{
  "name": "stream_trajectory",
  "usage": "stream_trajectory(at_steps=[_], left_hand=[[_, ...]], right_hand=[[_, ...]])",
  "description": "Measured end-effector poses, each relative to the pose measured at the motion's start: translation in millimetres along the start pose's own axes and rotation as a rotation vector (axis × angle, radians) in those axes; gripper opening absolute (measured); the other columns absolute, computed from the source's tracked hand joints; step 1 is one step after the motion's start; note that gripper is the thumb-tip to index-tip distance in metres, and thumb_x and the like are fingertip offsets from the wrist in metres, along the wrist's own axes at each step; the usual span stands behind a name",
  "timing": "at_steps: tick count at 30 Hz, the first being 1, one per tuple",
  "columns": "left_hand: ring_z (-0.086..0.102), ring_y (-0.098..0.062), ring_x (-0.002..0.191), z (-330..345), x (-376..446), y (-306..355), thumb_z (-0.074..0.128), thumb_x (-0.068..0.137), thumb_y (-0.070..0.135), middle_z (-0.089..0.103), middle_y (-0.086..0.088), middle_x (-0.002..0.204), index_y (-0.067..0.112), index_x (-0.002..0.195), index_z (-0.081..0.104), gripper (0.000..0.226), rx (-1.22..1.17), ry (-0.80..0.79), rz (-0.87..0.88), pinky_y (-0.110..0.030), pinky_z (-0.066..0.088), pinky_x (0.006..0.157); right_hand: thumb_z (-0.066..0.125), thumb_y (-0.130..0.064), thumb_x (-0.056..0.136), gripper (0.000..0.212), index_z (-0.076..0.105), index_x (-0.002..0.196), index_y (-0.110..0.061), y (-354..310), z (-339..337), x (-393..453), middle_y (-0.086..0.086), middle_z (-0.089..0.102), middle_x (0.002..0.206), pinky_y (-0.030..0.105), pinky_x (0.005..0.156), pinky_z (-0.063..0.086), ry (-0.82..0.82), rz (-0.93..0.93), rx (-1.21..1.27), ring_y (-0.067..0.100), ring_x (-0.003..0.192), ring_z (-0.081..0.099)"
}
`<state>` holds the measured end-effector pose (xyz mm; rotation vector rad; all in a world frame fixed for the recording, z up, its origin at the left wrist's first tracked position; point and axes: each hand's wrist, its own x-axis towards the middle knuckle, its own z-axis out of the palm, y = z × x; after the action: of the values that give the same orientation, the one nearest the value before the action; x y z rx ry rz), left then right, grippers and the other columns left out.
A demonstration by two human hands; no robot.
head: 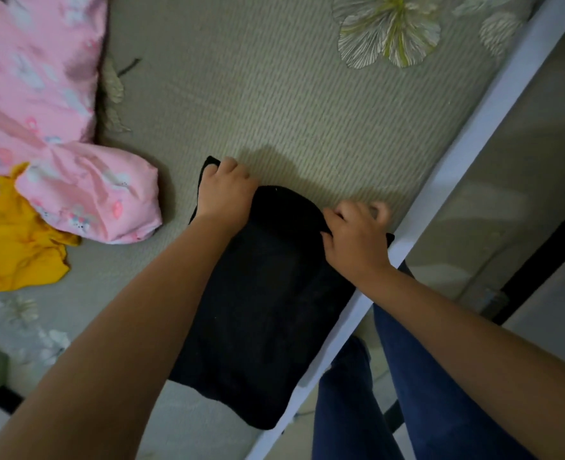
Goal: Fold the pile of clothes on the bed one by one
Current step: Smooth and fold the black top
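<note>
Left hand [228, 190] and right hand [354, 234] each grip the black garment's [268, 310] far corners.

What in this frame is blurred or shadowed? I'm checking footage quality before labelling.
Head view: the right hand has motion-blurred fingertips; the left hand casts a soft shadow on the bed; the black garment shows almost no detail; the wide lens tilts the bed edge.

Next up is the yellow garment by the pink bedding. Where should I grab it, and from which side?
Take the yellow garment at its loose right-hand edge, near the lower corner, coming in from the bare mat side. Its upper part is tucked under the pink bedding, so a pull from there would likely drag the bedding along. Pinch the bunched fabric with the fingers and draw it clear.
</note>
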<state>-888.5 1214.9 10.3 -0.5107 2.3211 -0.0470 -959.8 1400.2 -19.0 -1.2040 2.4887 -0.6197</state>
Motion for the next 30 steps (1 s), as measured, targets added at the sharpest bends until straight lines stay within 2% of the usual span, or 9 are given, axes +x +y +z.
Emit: stream_trajectory(at_steps=[2,5,8,16,20,23,25,29,30], left_hand=[[0.053,-0.032,0.097,2.3,-20.8,-6.3,0.056,0.074,-0.003,0.062,-0.013,0.092,0.001,0.09,0.063,0.018,-0.044,0.191,0.041,-0.039,0.035,0.072],[0.063,-0.028,0.065,12.7,-64.2,-12.1,0.058,0.061,-0.002,0.065,-0.01,0.066,0.003,0.069,0.067,0.013,-0.038,0.397,0.091,-0.029,0.043,0.051],[0.067,-0.021,0.067,33.9,-113.3,-15.7,0.04,0.069,0.012,0.069,-0.003,0.073,0.009,0.076,0.072,0.033,-0.008,0.349,0.058,-0.023,0.044,0.051],[0.068,-0.019,0.068,120.7,-222.4,-39.8,0.043,0.07,0.015,0.071,-0.001,0.074,0.013,0.075,0.074,0.032,-0.039,0.434,0.083,-0.02,0.047,0.054],[0.067,-0.017,0.066,174.5,-277.0,-51.1,0.044,0.07,0.013,0.069,0.001,0.068,0.015,0.07,0.073,0.029,-0.028,0.49,0.09,-0.019,0.046,0.054],[0.066,-0.017,0.063,211.6,-301.0,-58.1,0.067,0.061,0.005,0.067,0.001,0.063,0.014,0.064,0.071,0.01,-0.029,0.547,0.11,-0.019,0.045,0.052],[0.065,-0.017,0.061,235.5,-309.9,-61.2,0.075,0.053,0.001,0.065,0.0,0.061,0.013,0.061,0.069,0.016,-0.015,0.565,0.129,-0.02,0.044,0.049],[0.062,-0.017,0.057,280.7,-319.3,-56.7,0.05,0.066,-0.002,0.062,-0.001,0.059,0.012,0.059,0.065,0.022,0.003,0.599,0.175,-0.02,0.042,0.047],[0.062,-0.018,0.058,289.2,-323.9,-53.9,0.055,0.064,-0.001,0.063,-0.002,0.061,0.011,0.061,0.066,0.017,-0.006,0.567,0.173,-0.02,0.042,0.047]], right_hand=[[0.082,0.002,0.051,0.025,0.072,0.074,-0.003,-7.6,-6.0,-6.0,0.006,0.057,0.06,0.032,0.076,0.032,0.04,-0.042,0.006,0.02,0.056,0.059],[0.081,0.008,0.048,0.033,0.072,0.079,0.0,-27.9,-15.9,-21.2,0.007,0.057,0.06,0.031,0.068,0.022,0.012,-0.093,0.021,0.021,0.054,0.059],[0.08,0.009,0.046,0.034,0.072,0.077,0.0,-57.3,-22.2,-44.4,0.007,0.058,0.06,0.031,0.068,0.022,-0.021,-0.178,0.021,0.022,0.053,0.059],[0.079,0.01,0.04,0.04,0.073,0.077,-0.002,-131.6,9.0,-151.4,0.007,0.06,0.06,0.028,0.065,0.025,-0.079,-0.419,-0.066,0.022,0.049,0.057],[0.08,0.011,0.037,0.043,0.073,0.077,-0.004,-179.8,35.9,-222.2,0.006,0.061,0.059,0.028,0.063,0.035,-0.111,-0.407,-0.097,0.021,0.049,0.057],[0.082,0.008,0.033,0.044,0.074,0.074,-0.005,-208.0,59.4,-262.0,0.004,0.061,0.058,0.02,0.054,0.044,-0.148,-0.39,-0.093,0.018,0.046,0.057],[0.083,0.007,0.031,0.044,0.074,0.073,-0.006,-218.2,74.9,-280.3,0.004,0.061,0.057,0.018,0.053,0.044,-0.185,-0.384,-0.118,0.017,0.044,0.056],[0.086,-0.001,0.032,0.04,0.074,0.069,-0.01,-220.5,104.6,-312.8,0.0,0.061,0.055,0.017,0.05,0.043,-0.257,-0.385,-0.217,0.014,0.045,0.056],[0.088,-0.007,0.034,0.041,0.075,0.073,-0.013,-220.7,109.8,-321.0,-0.001,0.062,0.058,0.017,0.051,0.044,-0.303,-0.383,-0.257,0.013,0.048,0.058]])
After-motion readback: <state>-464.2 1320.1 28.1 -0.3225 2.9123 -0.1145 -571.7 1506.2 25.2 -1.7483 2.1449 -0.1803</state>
